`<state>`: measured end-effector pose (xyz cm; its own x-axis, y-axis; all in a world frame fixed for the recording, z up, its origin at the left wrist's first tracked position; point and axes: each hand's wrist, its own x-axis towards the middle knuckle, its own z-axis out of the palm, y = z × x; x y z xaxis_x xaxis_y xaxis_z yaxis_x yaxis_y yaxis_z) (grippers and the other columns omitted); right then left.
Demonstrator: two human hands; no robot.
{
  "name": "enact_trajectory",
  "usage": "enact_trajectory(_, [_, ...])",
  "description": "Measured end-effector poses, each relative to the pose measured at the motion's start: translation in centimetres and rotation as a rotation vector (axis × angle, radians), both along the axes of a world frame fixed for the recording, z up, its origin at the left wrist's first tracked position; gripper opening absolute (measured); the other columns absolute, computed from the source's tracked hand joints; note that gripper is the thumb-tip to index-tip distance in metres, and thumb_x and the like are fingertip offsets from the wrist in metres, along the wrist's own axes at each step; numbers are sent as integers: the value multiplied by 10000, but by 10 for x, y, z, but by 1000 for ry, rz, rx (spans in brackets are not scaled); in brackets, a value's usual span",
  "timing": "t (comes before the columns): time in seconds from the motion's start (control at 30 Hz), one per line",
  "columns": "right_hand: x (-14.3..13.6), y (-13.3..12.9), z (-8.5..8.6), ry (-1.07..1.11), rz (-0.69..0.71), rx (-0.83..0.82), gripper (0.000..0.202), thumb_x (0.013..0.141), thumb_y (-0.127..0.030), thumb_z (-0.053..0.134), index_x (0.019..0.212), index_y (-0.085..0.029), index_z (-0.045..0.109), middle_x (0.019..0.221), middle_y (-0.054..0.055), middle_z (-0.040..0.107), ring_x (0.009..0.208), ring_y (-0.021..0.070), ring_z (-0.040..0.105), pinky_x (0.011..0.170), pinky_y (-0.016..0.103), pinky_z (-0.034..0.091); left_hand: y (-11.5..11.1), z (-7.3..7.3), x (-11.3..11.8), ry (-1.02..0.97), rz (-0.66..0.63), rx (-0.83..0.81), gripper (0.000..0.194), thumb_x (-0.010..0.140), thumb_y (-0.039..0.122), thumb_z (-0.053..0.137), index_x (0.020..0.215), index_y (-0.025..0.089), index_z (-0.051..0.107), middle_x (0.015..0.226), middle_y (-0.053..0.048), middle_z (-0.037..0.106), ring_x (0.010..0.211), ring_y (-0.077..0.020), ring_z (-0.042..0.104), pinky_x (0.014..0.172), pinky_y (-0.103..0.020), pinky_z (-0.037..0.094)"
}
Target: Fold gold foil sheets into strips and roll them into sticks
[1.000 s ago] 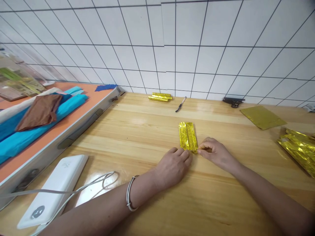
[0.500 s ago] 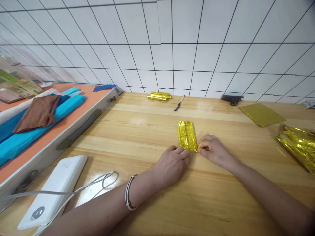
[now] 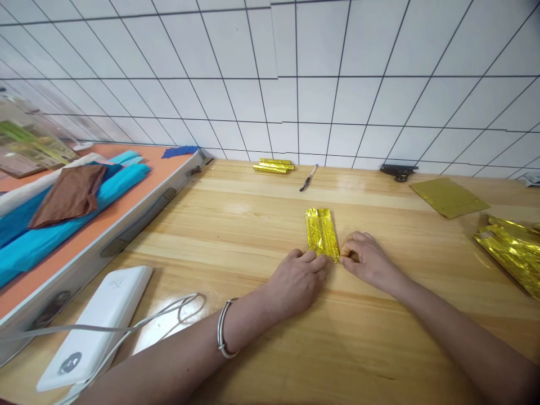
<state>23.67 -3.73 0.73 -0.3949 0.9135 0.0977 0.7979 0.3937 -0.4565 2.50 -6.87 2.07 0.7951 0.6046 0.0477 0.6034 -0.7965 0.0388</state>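
Observation:
A folded strip of shiny gold foil paper [image 3: 321,229] lies flat on the wooden table, a crease running down its length. My left hand [image 3: 300,278] rests at its near edge, fingers curled and closed on that end. At the near right corner, my right hand [image 3: 363,257] pinches the foil between thumb and forefinger. Both hands partly hide the near edge. Farther back, by the wall, lie several rolled gold foil tubes [image 3: 274,166] and a pen [image 3: 309,178].
A white power bank [image 3: 95,326] with a cable sits at left, beside an orange-topped raised board [image 3: 139,185] bearing blue and brown crepe paper [image 3: 70,194]. To the right are a gold square sheet [image 3: 449,197], crumpled gold foil [image 3: 510,247] and a black clip-like object [image 3: 399,171].
My left fingers have shifted slightly right along the foil's near edge. My right hand keeps its pinch at the corner. The whole view has moved a little.

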Motion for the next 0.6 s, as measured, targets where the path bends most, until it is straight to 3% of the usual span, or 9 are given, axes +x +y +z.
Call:
enact_trajectory(0.17, [4,-4,3,33,-9,22,70,727,-191,580,796,-200,573,845,41,585,853,200,505,770,340,412,0,0,0,0,8,-11,250,887,203,408,1096,182,542,1112,-81,555,941,-203,484,690,-348,336])
enact_trajectory(0.33, [12,-21,11,73,143,58,265,846,-164,463,1087,-213,562,1053,62,601,999,187,508,875,339,424,1,1,0,-17,10,-14,245,892,206,401,1092,179,541,1062,-81,563,948,-208,486,692,-348,340])
enact_trajectory(0.6, [18,-46,2,-284,213,229,361,896,-234,425,1240,-181,523,1217,112,536,1128,249,443,948,432,392,0,0,0,-25,9,-19,315,886,209,394,1184,165,490,1092,-72,561,950,-211,490,745,-364,355])
